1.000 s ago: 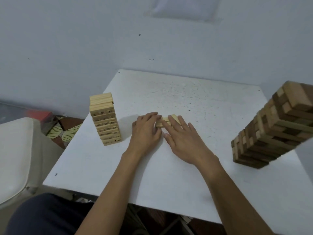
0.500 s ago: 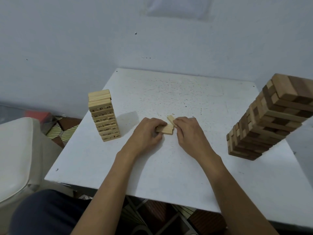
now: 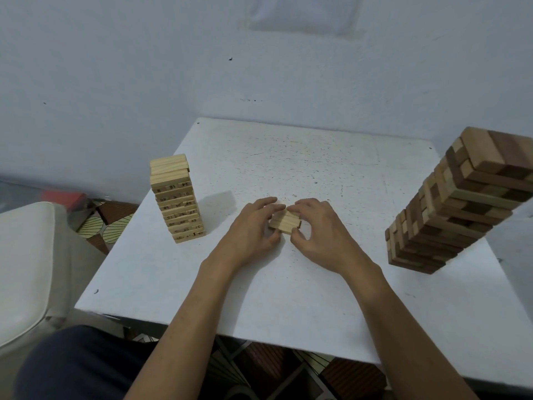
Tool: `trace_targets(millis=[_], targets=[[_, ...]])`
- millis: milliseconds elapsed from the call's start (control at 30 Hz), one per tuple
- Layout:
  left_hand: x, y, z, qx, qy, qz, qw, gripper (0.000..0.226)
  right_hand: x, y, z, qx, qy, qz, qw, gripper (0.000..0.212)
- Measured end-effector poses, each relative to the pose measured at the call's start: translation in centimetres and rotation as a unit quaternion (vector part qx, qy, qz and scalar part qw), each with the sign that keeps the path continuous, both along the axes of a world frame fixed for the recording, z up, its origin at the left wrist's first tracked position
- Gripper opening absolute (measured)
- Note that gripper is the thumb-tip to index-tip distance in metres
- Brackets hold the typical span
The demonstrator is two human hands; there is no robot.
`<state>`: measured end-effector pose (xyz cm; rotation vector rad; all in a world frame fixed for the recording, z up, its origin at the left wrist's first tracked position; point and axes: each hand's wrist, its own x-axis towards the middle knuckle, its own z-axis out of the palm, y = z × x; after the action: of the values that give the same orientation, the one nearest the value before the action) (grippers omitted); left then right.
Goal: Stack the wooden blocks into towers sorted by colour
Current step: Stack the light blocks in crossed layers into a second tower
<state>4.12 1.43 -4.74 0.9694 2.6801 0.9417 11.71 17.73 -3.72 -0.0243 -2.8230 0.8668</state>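
Just above the centre of the frame, a small bundle of pale wooden blocks (image 3: 285, 222) lies low over the surface, pinched from both ends. The left hand (image 3: 253, 226) curls its fingers and thumb round the left end, and the right hand (image 3: 320, 229) does the same on the right.

The bundle is held only by sideways pressure, so uneven squeezing would likely let a middle block slip out or twist. Carrying it to the tall pale wooden tower with printed numbers (image 3: 177, 200) at the left of the frame could jog that narrow stack, whose top layers already sit slightly off-square. The big tower of mixed tan and dark brown blocks (image 3: 450, 203) at the right edge could be caught by a swinging right elbow.

The square white surface (image 3: 288, 298) is speckled with dark marks and stands against a plain pale wall (image 3: 115, 67). A cream cushioned seat (image 3: 26, 269) fills the lower left, with patterned floor tiles (image 3: 109, 223) beside it.
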Motion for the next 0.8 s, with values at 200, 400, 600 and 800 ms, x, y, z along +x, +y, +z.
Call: trace_targets(millis=[200, 400, 600, 800], targets=[[0.3, 0.3, 0.7, 0.002, 0.004, 0.008, 1.000, 0.042, 0.5, -0.8, -0.2, -0.014, -0.008, -0.006, 1.000, 0.043], [0.1, 0.0, 1.2, 0.008, 0.015, -0.002, 1.000, 0.032, 0.6, -1.1, -0.1, -0.012, -0.002, -0.017, 1.000, 0.035], [0.2, 0.1, 1.6, 0.005, 0.015, 0.007, 1.000, 0.028, 0.6, -1.2, 0.2, -0.006, -0.004, -0.014, 1.000, 0.029], [1.2, 0.1, 0.5, -0.018, 0.026, 0.052, 0.998, 0.057, 0.9, -0.7, -0.3, 0.005, -0.015, -0.023, 1.000, 0.039]])
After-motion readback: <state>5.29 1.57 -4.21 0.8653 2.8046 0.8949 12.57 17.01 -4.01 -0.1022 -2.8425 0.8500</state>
